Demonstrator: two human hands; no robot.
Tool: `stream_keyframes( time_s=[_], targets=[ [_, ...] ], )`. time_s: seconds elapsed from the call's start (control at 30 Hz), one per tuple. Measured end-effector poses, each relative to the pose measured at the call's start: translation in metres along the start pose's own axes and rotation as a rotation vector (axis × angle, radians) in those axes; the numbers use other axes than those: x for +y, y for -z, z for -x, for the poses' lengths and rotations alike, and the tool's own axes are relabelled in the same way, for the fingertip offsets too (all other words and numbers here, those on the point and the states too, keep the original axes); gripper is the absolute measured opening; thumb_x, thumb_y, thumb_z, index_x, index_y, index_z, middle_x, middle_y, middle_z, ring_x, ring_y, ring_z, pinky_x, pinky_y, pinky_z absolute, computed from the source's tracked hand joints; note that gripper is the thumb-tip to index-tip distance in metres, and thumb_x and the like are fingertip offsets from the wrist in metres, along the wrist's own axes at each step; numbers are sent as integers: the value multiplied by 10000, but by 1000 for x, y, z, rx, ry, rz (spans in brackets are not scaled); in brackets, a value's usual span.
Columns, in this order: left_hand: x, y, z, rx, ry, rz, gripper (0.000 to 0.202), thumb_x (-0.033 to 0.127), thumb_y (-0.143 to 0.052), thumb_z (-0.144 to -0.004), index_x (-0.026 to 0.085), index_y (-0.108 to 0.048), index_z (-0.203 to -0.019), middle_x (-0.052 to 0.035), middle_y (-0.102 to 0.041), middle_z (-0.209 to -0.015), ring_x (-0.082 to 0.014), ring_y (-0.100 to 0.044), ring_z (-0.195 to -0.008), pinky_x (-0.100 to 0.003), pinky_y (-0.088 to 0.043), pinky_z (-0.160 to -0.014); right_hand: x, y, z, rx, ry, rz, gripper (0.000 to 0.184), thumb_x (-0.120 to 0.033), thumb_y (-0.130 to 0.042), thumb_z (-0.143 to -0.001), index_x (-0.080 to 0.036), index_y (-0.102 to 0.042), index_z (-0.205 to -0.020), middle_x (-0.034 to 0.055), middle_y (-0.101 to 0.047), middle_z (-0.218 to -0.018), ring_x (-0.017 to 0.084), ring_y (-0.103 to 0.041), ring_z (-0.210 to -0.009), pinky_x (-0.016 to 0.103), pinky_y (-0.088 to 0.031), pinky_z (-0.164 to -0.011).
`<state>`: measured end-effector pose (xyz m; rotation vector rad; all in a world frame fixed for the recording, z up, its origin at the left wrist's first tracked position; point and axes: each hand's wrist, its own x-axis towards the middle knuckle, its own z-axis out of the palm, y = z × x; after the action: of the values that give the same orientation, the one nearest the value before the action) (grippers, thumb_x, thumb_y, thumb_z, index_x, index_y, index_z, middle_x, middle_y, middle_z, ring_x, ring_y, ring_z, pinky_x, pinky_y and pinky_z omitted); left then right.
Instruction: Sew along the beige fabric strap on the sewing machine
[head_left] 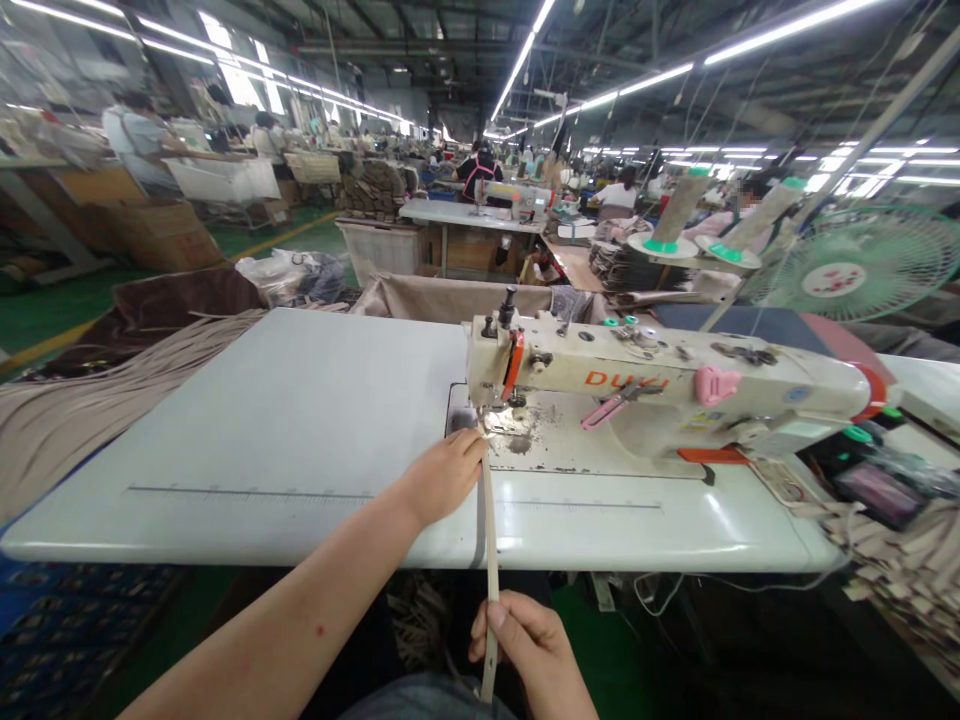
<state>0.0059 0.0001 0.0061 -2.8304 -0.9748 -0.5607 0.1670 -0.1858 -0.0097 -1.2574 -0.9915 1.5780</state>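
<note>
Beige strip is running from the needle area of the sewing machine over the front edge of the white table. Right hand is pinching it below; left hand's fingers are lying together near the needle, grip undeterminable.

Sewing machine: orange "DU" legible, following letters partly covered by pink-handled tool | blue badge on its arm: unreadable | yellow label beside: too small to read | tabletop ruler: figures illegible
</note>
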Motion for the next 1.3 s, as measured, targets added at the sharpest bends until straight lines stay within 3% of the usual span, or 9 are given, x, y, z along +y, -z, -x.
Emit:
stream_keyframes(
  time_s=[0.1,0.5,0.67,0.8,0.93,1.03,1.13,1.3],
  targets=[
    [-1,-2,-1,-3,9,18,205,184,-472,-994,164,-589,-1161,-119,-633,-1270,-255,-538,-1316,-417,-469,-1119,3,1,-2,-18,3,4,528,-663,-704,-834,-155,-750,-698,46,-684,-604,161,-595,-579,262,-442,-588],
    [-1,-3,-1,44,117,128,298,162,-522,-958,150,-512,-1255,-146,-589,-1330,-265,-552,-1310,-441,-492,-1120,2,2,1,-45,-7,14,471,-613,-715,-858,-160,-770,-737,58,-707,-633,187,-629,-615,293,-472,-640],
    [0,-4,1,30,75,74,208,160,-475,-993,166,-562,-1182,-116,-631,-1251,-243,-587,-1256,-417,-516,-1081,3,4,0,-67,17,2,451,-601,-705,-868,-174,-767,-736,39,-667,-643,177,-591,-624,297,-454,-652],
    [0,-4,3,0,-4,9,166,145,-453,-1010,163,-603,-1080,-97,-653,-1141,-233,-604,-1202,-392,-532,-1036,-6,4,0,-93,156,120,415,-552,-713,-881,-193,-768,-679,49,-648,-750,203,-602,-748,320,-465,-748],
    [0,-1,3,14,-3,2,130,166,-481,-1011,161,-610,-1022,-101,-645,-1127,-233,-608,-1151,-387,-535,-1014,-17,3,-2,-55,206,165,347,-513,-754,-855,-215,-764,-677,63,-668,-848,248,-634,-873,344,-487,-822],
    [1,0,3,3,-7,-9,133,161,-483,-1011,155,-615,-1005,-97,-652,-1099,-234,-608,-1151,-377,-540,-1001,-16,3,-5,14,177,159,296,-520,-747,-860,-230,-807,-857,76,-712,-913,260,-640,-906,363,-491,-857],
    [2,0,2,-11,-20,-28,154,144,-469,-1010,160,-622,-1003,-89,-660,-1089,-231,-614,-1146,-378,-544,-995,-7,4,-9,43,91,31,414,-576,-748,-838,-211,-784,-1032,81,-746,-866,237,-647,-798,349,-514,-756],
    [1,0,2,1,-2,4,144,141,-473,-1004,156,-612,-1038,-100,-657,-1110,-230,-615,-1160,-373,-538,-1009,2,4,-9,19,24,-20,410,-579,-731,-857,-175,-764,-924,66,-746,-740,196,-644,-686,298,-500,-670]
  ],
)
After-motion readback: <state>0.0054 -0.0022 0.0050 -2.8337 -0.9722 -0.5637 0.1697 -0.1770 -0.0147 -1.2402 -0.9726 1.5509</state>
